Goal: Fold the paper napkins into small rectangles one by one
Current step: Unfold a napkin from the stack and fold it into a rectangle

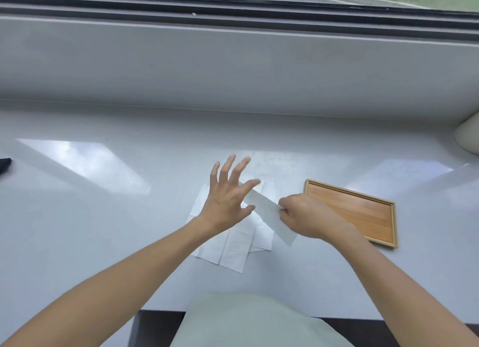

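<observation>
My right hand (pixel 308 216) pinches a folded napkin strip (pixel 272 217), its grip clamped on it above the surface (pixel 103 217); my left hand (pixel 228 194) hovers, fingers spread, over the flat napkins (pixel 233 248); a wooden tray (pixel 363 212) lies right.

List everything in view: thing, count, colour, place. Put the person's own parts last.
folded napkin strip: one, white, held above the table between the hands
unfolded napkins: a loose pile, count unclear, white, flat on the table under the hands
wooden tray: one, light brown, empty, right of the pile
table: one, glossy white, along the window
window frame: one, dark grey, far edge
dark object: one, black, left edge, cut off
pale rounded object: one, cream, right edge
left hand: fingers spread, over the pile
right hand: pinches the strip
</observation>
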